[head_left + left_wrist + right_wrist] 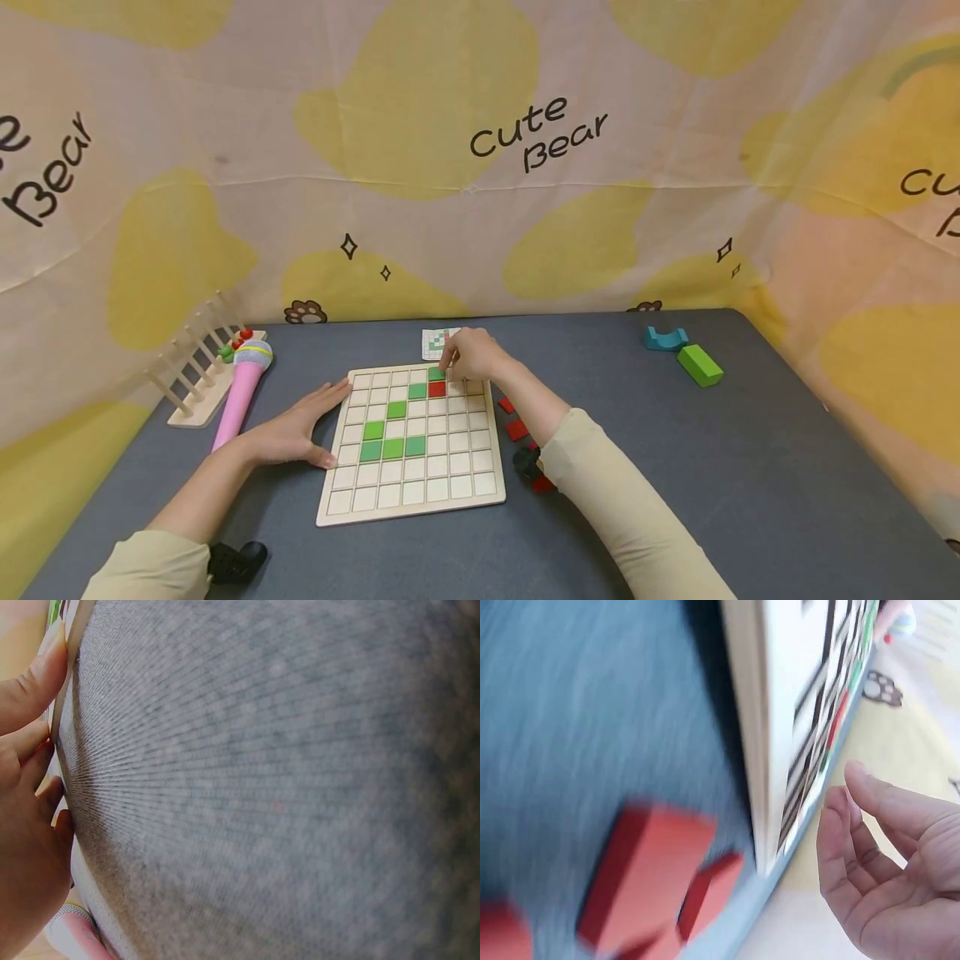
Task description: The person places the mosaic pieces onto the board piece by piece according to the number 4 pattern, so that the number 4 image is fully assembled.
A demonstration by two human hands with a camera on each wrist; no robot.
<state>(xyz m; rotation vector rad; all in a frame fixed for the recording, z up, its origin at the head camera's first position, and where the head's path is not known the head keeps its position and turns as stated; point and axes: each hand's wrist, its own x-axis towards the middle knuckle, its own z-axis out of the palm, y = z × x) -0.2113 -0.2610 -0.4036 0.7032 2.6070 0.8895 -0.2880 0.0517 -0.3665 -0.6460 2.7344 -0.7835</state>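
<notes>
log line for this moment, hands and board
left hand: flat against grid board left edge | right hand: fingers curled over far rows near red tile | loose red tiles: right of board

Your head view is bright and evenly lit, sharp across the worktop (675,467), with only soft shadows under your arms and a wide-angle bend at the edges. Your left wrist view sits so close that the cloth fills it as soft grey weave. Your right wrist view is smeared by motion blur, the red tiles (649,881) reduced to fuzzy blocks.
</notes>
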